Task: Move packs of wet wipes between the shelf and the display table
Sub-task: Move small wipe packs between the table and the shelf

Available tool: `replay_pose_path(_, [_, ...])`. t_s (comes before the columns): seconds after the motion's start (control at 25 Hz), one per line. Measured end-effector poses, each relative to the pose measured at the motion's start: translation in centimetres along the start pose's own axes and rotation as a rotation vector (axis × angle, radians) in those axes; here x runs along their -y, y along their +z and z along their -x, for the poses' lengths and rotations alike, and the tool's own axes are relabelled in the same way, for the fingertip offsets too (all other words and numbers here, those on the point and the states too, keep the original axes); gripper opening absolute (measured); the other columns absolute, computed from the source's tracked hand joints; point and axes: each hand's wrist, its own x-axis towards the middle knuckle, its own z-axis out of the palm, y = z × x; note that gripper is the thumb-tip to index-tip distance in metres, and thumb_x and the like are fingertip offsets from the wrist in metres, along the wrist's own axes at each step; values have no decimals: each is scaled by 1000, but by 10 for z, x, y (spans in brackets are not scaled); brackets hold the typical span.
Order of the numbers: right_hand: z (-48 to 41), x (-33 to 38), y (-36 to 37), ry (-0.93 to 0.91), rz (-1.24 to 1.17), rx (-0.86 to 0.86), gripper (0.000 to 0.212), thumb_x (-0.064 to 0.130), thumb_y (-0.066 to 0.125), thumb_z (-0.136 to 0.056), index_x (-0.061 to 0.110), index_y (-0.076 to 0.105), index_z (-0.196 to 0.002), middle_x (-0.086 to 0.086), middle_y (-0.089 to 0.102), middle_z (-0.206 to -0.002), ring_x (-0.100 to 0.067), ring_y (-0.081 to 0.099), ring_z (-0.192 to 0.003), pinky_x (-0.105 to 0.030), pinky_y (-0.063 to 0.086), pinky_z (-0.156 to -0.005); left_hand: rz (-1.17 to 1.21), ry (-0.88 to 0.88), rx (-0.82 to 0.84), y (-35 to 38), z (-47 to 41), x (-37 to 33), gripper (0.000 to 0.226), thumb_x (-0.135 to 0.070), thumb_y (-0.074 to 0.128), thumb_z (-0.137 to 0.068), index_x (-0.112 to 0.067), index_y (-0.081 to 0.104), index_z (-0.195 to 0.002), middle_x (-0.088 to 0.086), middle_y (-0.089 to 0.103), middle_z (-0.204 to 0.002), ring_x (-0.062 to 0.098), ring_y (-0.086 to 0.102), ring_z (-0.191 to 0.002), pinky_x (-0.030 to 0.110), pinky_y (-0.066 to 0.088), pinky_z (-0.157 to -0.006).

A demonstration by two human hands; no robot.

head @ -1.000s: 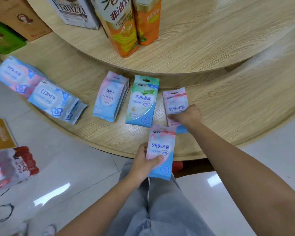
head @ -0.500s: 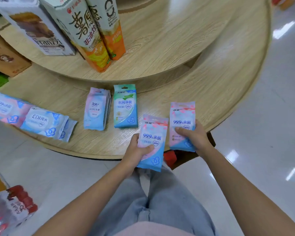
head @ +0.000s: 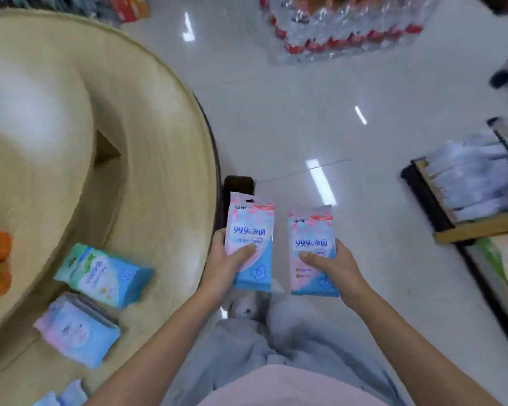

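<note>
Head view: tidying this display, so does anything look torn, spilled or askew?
Nothing stands out. The left hand grips the left pack, the right hand the right pack, both intact and upright, off the table. The green pack and pale pack lie flat on it, blurred.

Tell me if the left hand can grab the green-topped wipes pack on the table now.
Probably not: the left hand is full, gripping a pink pack. The green-topped pack lies unobstructed on the display table to its left.

Left hand (head: 222,266) grips one pink-blue wipes pack (head: 250,241); right hand (head: 333,266) grips a second pack (head: 313,250). Both off the round display table (head: 165,159), above floor.
</note>
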Motion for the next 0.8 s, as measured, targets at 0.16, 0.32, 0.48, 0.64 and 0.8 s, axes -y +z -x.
replay_pose_path(0.16, [52, -52, -82, 9, -255, -271, 29, 0, 75, -75, 12, 58, -95, -11, 71, -94, -23, 68, -74, -32, 59, -63, -199, -30, 261, 78, 6, 12, 44, -15, 74, -69, -12, 50, -105, 5, 67, -101, 9, 69, -78, 25, 54, -64])
replay_pose_path(0.32, [111, -114, -160, 8, -467, -500, 28, -1, 74, -76, 12, 60, -96, -10, 72, -93, -22, 70, -73, -32, 60, -66, -399, -68, 492, 176, 31, 32, 60, -28, 75, -62, -9, 50, -113, 10, 69, -107, 27, 69, -93, 43, 57, -80])
replay_pose_path(0.48, [172, -175, -238, -1, -648, -698, 27, -2, 73, -77, 14, 61, -95, -2, 73, -84, -13, 71, -64, -23, 55, -54, -515, -55, 669, 291, 74, 73, 42, -19, 76, -73, -14, 50, -105, 5, 67, -101, 18, 67, -81, 25, 53, -59])
replay_pose_path(0.64, [221, -221, -318, 12, -742, -830, 28, -2, 74, -76, 12, 61, -96, -8, 73, -91, -14, 72, -69, -25, 57, -59, -555, -107, 796, 390, 132, 124, 38, -17, 76, -71, -17, 50, -100, 3, 67, -101, 17, 67, -80, 28, 53, -63])
replay_pose_path(0.8, [254, -240, -401, -28, -849, -981, 27, -6, 72, -75, 12, 59, -91, -12, 71, -91, -18, 70, -67, -31, 59, -61, -632, -156, 903, 463, 184, 170, 29, -6, 69, -82, -15, 50, -103, 4, 67, -102, 19, 68, -81, 30, 56, -65])
